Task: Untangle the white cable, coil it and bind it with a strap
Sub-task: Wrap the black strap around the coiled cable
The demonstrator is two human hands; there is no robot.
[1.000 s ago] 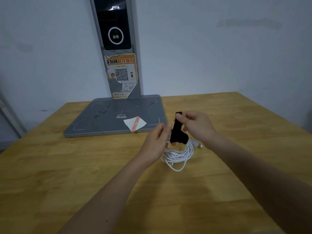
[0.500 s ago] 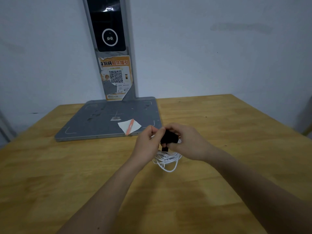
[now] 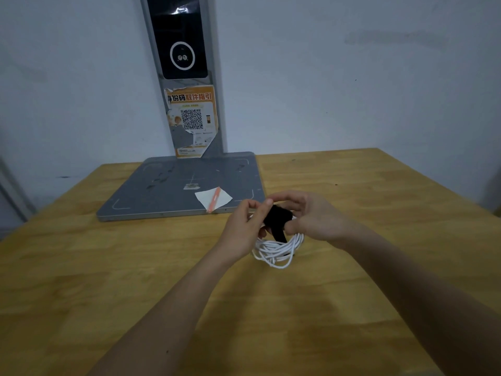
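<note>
The white cable (image 3: 276, 251) is wound into a small coil and held just above the wooden table (image 3: 108, 267), its loops hanging below my hands. A black strap (image 3: 276, 221) is wrapped over the top of the coil, with a short tail pointing down. My left hand (image 3: 245, 229) pinches the strap's left side with curled fingers. My right hand (image 3: 311, 215) curls round the strap and the top of the coil from the right. The cable's plug ends are hidden behind my hands.
A grey flat base plate (image 3: 168, 194) with an upright post (image 3: 187, 77) stands at the back of the table against the wall. A white paper slip with an orange stripe (image 3: 213, 198) lies on the plate's near right corner, close to my left hand.
The strap stood upright in my right hand a second ago. It has since been folded down over the coil, and both hands have closed in around it.
</note>
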